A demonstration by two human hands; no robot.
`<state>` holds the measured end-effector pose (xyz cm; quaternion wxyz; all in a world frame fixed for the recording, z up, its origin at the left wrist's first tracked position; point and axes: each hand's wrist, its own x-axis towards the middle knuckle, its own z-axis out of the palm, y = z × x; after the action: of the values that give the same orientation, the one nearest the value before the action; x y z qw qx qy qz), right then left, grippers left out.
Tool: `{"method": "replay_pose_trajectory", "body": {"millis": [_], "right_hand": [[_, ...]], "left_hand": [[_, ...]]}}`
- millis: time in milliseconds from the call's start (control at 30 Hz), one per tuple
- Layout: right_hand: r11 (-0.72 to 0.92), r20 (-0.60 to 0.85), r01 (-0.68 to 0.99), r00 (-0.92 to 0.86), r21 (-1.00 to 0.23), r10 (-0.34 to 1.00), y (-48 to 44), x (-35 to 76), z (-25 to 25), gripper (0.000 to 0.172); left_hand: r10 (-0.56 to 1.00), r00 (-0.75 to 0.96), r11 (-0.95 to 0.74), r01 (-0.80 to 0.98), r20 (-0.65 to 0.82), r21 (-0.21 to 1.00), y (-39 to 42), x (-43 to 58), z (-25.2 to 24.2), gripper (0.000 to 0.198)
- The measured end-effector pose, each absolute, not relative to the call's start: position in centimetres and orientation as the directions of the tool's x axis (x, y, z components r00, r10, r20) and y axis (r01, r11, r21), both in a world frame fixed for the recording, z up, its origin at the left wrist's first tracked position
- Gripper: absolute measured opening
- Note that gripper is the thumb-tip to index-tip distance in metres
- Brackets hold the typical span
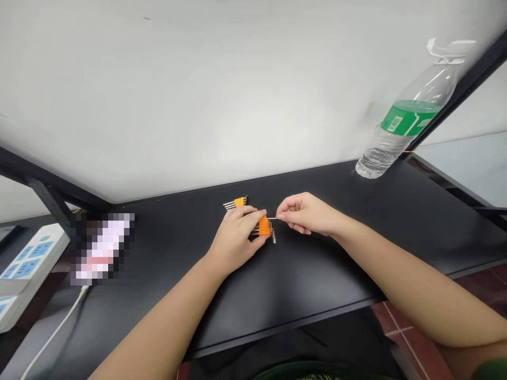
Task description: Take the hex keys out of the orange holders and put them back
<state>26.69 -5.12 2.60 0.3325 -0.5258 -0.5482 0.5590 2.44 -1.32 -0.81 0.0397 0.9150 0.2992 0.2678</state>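
My left hand [237, 236] grips an orange holder [265, 226] with several metal hex keys in it, whose bent ends [273, 235] point to the right. To its right, my right hand [303, 212] pinches a thin metal key [272, 218] between thumb and fingertips. The key's left end meets the top right of the orange holder; whether it is inside is too small to tell. A second orange holder [239, 202] with several hex keys lies on the black table just beyond my left fingers.
On the black table [317, 274], a clear bottle with a green label [407, 119] stands at the back right. A blurred-out phone [103, 248] with a white cable [55, 332] lies left, beside a white power strip [34, 264]. Black frame bars flank both sides.
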Motion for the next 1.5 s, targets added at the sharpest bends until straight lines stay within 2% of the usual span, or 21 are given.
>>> {"method": "replay_pose_trajectory", "body": {"millis": [200, 300, 433, 567, 767, 1067, 1367, 1500], "right_hand": [[-0.332, -0.296, -0.090, -0.282, -0.939, 0.913, -4.7, 26.5, 1.4, 0.028], [-0.371, -0.317, -0.135, -0.309, -0.919, 0.897, -4.6, 25.8, 1.0, 0.035], [-0.342, -0.277, -0.194, -0.296, -0.919, 0.914, -4.8, 24.9, 0.7, 0.040], [-0.330, -0.226, -0.281, -0.345, -0.901, 0.911, -4.8, 25.2, 0.8, 0.033], [-0.339, -0.221, -0.247, -0.406, -0.908, 0.887, -4.9, 25.3, 0.6, 0.030], [-0.308, -0.249, -0.127, -0.345, -0.943, 0.905, -5.1, 24.9, 0.6, 0.039], [-0.308, -0.244, -0.171, -0.318, -0.936, 0.916, -5.2, 25.0, 1.2, 0.015], [-0.305, -0.221, -0.223, -0.335, -0.926, 0.916, -5.1, 25.1, 1.1, 0.013]], "left_hand": [[0.546, 0.686, -0.832, 0.509, 0.481, 0.220, -1.4, 2.5, -0.7, 0.044], [0.528, 0.709, -0.847, 0.480, 0.468, 0.229, -1.8, 2.7, -0.5, 0.043], [0.558, 0.706, -0.829, 0.493, 0.437, 0.264, -2.0, 3.0, -0.4, 0.040], [0.604, 0.654, -0.796, 0.529, 0.457, 0.294, -1.9, 2.8, -0.4, 0.044], [0.590, 0.669, -0.806, 0.518, 0.451, 0.286, -2.0, 2.8, -0.4, 0.041], [0.543, 0.694, -0.837, 0.488, 0.473, 0.247, -1.8, 3.0, -0.4, 0.040], [0.546, 0.710, -0.834, 0.511, 0.445, 0.208, -1.8, 3.0, -0.4, 0.039], [0.538, 0.714, -0.837, 0.513, 0.447, 0.189, -1.7, 2.9, -0.3, 0.037]]}}
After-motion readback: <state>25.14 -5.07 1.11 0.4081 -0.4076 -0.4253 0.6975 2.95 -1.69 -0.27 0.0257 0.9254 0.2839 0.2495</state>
